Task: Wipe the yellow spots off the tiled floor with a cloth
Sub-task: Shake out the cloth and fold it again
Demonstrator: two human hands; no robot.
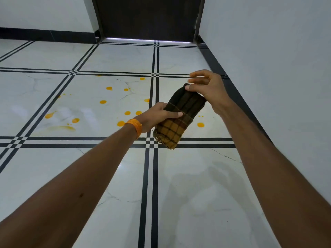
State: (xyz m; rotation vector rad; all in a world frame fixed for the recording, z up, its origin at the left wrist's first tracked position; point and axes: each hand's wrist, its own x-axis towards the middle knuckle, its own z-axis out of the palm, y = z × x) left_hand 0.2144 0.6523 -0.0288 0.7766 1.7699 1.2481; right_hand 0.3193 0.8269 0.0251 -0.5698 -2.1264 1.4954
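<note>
Left hand [157, 115] is gripping the folded checked cloth [179, 117] around its middle, thumb pressed across the fabric; right hand [206, 86] is pinching the cloth's dark top end with thumb and fingertips. Cloth is being held in the air above the tiled floor [89, 167]. Yellow spots [103, 102] are lying scattered on the tile beyond, some smeared. An orange wristband [135, 127] is sitting on the left wrist.

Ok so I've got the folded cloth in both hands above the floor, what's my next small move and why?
Probably lower the cloth to the floor and start on the nearest yellow spot. The cloth is folded, held in the air by the left hand and right hand, not touching the tiled floor, and the spots look unwiped apart from one smear.
</note>
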